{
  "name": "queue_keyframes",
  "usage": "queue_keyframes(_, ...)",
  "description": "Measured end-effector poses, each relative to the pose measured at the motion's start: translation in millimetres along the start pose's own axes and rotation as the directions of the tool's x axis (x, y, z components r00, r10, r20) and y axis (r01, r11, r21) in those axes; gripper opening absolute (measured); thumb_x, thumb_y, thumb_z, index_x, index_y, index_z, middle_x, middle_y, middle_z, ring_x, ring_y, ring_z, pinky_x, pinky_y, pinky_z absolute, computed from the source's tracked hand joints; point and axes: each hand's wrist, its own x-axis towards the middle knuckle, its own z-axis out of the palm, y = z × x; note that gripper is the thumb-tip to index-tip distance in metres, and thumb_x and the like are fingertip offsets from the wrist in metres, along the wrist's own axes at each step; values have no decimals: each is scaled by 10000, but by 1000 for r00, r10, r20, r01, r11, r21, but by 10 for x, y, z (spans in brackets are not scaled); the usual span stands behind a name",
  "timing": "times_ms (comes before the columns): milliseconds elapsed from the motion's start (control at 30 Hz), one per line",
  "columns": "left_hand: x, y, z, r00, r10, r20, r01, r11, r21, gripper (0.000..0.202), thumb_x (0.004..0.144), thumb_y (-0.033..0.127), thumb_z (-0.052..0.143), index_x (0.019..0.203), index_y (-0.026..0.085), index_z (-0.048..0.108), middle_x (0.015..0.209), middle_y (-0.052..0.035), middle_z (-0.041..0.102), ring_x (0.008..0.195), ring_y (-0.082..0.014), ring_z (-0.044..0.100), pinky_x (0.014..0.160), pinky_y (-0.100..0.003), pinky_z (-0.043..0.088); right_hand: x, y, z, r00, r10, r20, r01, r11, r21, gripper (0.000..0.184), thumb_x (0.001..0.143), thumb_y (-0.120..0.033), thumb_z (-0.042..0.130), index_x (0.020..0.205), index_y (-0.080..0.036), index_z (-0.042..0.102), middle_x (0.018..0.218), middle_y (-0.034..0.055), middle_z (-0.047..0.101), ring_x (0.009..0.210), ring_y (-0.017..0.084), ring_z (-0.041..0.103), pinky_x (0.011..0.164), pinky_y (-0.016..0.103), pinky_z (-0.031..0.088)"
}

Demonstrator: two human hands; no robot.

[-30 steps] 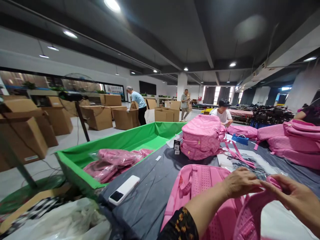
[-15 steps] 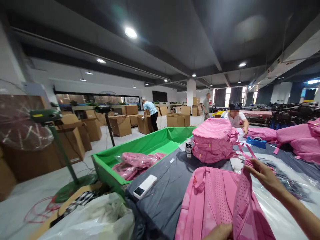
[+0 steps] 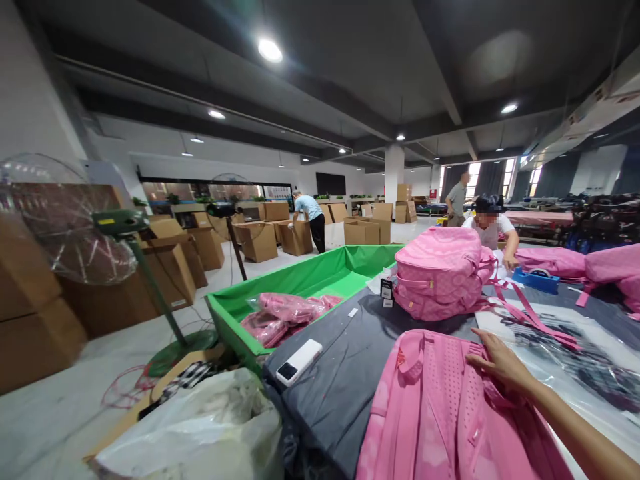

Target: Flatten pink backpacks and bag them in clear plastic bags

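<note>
A pink backpack (image 3: 435,413) lies flat, back side up, on the grey table (image 3: 345,360) in front of me. My right hand (image 3: 497,360) rests near its top right edge with the fingers stretched flat on the mesh padding, holding nothing. My left hand is out of view. Beyond it stands a second, stuffed pink backpack (image 3: 440,270) with a black tag, its straps trailing to the right.
A white phone (image 3: 299,362) lies on the table's left edge. A green bin (image 3: 300,277) holds bagged pink backpacks. A white plastic bag (image 3: 200,427), a fan (image 3: 120,223) and cardboard boxes stand left. A person (image 3: 490,227) works across the table beside a blue tape dispenser (image 3: 537,279).
The shoulder strap I held up has been laid down. My right hand now lies flat on the backpack, my left hand has dropped out of view, and the camera has turned left.
</note>
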Motion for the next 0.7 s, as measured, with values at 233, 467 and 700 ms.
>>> queue_keyframes(233, 1337, -277, -387, 959, -122, -256, 189, 947, 258, 685, 784, 576, 717, 1303, 143, 608, 1379, -185, 627, 1282, -345, 568, 1063, -432, 454, -150, 168, 176, 996, -88, -9, 88, 993, 74, 688, 796, -726, 551, 1247, -218, 657, 1327, 159, 664, 1260, 354, 599, 1115, 548, 445)
queue_keyframes(467, 1734, -455, 271, 952, 91, -292, -35, 981, 192, 454, 722, 251, 820, 1140, 184, 656, 1204, -82, 669, 1162, -268, 585, 1075, -419, 449, -490, 176, 249, 942, -244, -229, 256, 967, 21, 493, 890, -633, 569, 1195, -258, 663, 1190, 107, 725, 1105, 314, 684, 1050, 531, 516)
queue_keyframes(700, 992, -622, 509, 924, 243, -295, -147, 938, 312, 358, 841, 111, 672, 1186, 206, 650, 1175, -75, 646, 1166, -259, 559, 1079, -445, 465, -1160, 135, 368, 895, -388, -218, 317, 900, -301, 443, 987, -485, 435, 1305, -244, 628, 1192, 107, 723, 1087, 294, 677, 975, 493, 543)
